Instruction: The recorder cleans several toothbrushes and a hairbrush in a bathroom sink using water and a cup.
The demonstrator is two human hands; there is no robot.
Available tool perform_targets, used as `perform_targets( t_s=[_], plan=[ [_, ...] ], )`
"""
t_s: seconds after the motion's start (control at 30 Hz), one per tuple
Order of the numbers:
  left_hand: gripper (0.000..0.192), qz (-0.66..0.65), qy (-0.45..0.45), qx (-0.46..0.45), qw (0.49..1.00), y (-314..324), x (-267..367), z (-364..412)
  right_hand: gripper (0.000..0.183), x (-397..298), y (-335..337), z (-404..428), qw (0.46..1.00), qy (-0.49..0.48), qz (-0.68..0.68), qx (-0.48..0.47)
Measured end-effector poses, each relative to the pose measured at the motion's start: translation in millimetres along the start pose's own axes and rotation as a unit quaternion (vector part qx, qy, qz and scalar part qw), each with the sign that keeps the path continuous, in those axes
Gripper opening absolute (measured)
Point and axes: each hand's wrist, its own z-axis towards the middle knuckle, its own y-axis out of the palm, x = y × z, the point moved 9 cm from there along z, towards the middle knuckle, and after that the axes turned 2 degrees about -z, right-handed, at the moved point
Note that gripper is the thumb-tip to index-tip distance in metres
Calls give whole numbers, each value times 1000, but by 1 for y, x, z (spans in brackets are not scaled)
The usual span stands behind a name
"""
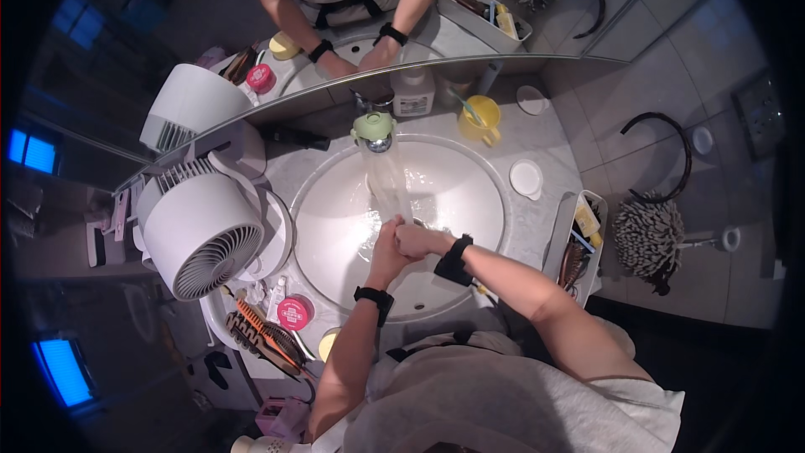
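My left hand [386, 251] and my right hand [417, 240] press together over the white oval sink basin [327, 220]. The right hand's fingers are curled against the left, so whether anything lies between them is hidden. A translucent column of what looks like running water [385, 179] comes down to them from the chrome faucet [378, 143]. A light green cover [373, 127] sits on top of the faucet. Bright wet glare covers the basin's floor. Both wrists wear black bands, and a dark box-like piece [454, 267] hangs by the right one.
Left stands a white fan [201, 233]. Below it lie hair combs [267, 333] and a round red tin [295, 313]. Behind the basin are a white bottle [413, 94] and a yellow cup [480, 118] with a toothbrush. Right are a white lid [526, 178] and a filled bin [560, 233]. A mirror spans the back.
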Motion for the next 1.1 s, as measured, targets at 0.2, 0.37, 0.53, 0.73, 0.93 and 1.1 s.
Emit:
perform_targets(
  t_s=[0.2,0.37,0.53,0.73,0.93,1.1],
  plan=[
    [96,-54,4,28,998,1,-5,-1,22,37,29,32,949,105,237,180],
    [97,50,10,40,998,-15,-4,-7,19,-28,-52,-57,991,-24,88,93],
    [96,46,-15,21,999,-13,-2,-2,17,-31,-54,-72,938,-175,-218,206],
    [92,72,-20,42,996,-20,2,-3,18,-5,-60,-93,914,-33,110,390],
    [91,54,-101,71,991,-28,-3,-10,34,63,-12,-97,750,160,536,352],
    [85,-156,-227,114,954,-35,-35,-33,37,52,-25,-114,722,146,533,416]
  ],
)
